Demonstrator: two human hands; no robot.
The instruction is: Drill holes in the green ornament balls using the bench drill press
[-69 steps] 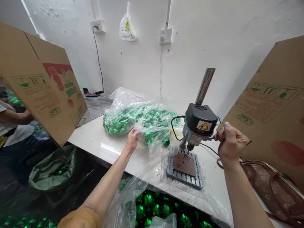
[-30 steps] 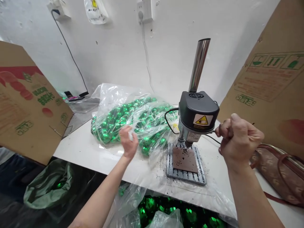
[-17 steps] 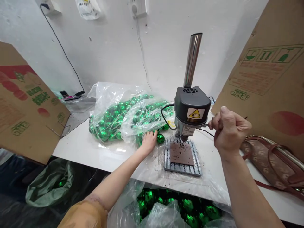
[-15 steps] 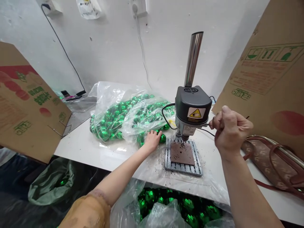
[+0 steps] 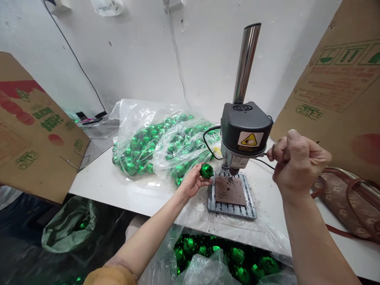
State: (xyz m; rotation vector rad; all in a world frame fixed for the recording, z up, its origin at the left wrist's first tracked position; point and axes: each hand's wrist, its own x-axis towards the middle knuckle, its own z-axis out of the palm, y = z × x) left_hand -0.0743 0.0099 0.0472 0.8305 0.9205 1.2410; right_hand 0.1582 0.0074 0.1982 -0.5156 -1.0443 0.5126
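A shiny green faceted bauble is held in the fingers of my left hand, just left of the drill press chuck. My right hand is closed around the feed lever of the small black bench drill press; most of the lever is hidden by the fingers. Under the chuck lies a brown board with a small hole, set on the slotted metal base. Dark shavings are scattered over both. Behind my left hand, a clear plastic bag full of green baubles lies on its side.
Below the table's front edge, more green baubles sit in clear plastic. Cardboard flaps stand left and right. A brown patterned handbag rests at the right, and a green sack at lower left.
My left hand has picked a bauble from the pile by the bag's mouth and turned it up beside the drill press. My right hand stays on the lever.
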